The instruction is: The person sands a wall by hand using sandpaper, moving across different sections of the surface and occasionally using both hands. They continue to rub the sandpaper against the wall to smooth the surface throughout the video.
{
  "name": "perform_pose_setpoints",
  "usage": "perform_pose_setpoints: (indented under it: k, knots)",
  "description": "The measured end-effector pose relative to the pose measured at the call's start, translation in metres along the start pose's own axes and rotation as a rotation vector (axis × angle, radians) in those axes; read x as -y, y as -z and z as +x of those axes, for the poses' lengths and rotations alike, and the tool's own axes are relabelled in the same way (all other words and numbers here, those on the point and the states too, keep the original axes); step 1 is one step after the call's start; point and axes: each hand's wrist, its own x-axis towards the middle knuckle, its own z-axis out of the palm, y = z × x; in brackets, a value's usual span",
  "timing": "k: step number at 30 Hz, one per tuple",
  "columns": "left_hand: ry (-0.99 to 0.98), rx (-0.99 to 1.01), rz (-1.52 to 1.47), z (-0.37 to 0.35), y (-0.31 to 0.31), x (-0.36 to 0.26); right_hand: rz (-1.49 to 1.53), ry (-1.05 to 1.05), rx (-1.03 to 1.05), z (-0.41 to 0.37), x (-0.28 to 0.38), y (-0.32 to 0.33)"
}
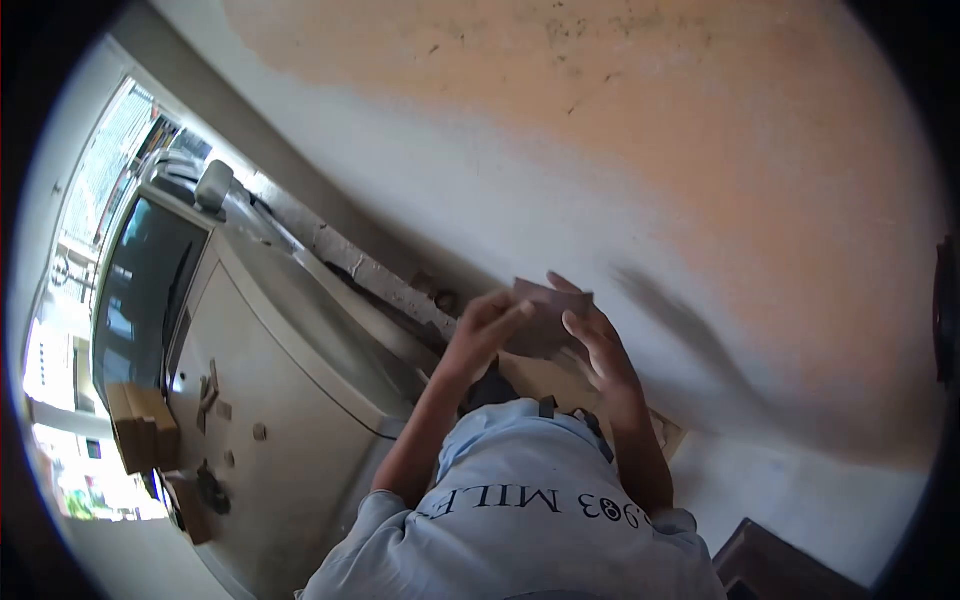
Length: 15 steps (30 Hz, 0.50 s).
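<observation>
A small brown sheet of sandpaper (546, 322) is stretched between my two hands in front of my chest. My left hand (487, 328) grips its left edge, thumb lying on the near face. On the other side my right hand (602, 345) pinches the right edge, with one finger showing above the top of the sheet. Behind the sheet, the remaining fingers are partly hidden. The wall (600, 190) rises just beyond, white with broad peach-coloured patches and dark specks near the top.
At left stands a beige car (300, 350) with cardboard boxes (145, 428) and small loose pieces on its hood. A low rough ledge (360, 262) runs along the wall's base. A dark brown piece of furniture (780, 570) is at the lower right.
</observation>
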Motion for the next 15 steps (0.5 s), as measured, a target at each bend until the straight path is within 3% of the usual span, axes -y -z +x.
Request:
perform_pose_setpoints:
  k: [3, 6, 10, 15]
  knots:
    - [-0.001, 0.127, 0.288, 0.018, 0.008, -0.012, -0.051, -0.09, -0.102, -0.009, 0.008, 0.0]
    - [-0.045, 0.304, 0.444, 0.038, 0.028, -0.031, -0.303, -0.123, -0.109, -0.004, -0.007, 0.005]
    - [0.027, 0.539, 0.374, 0.062, 0.076, -0.033, -0.314, -0.026, -0.047, 0.031, -0.022, -0.024]
    - [0.191, 0.575, 0.18, 0.085, 0.132, -0.035, -0.307, -0.105, -0.14, 0.071, -0.051, -0.053]
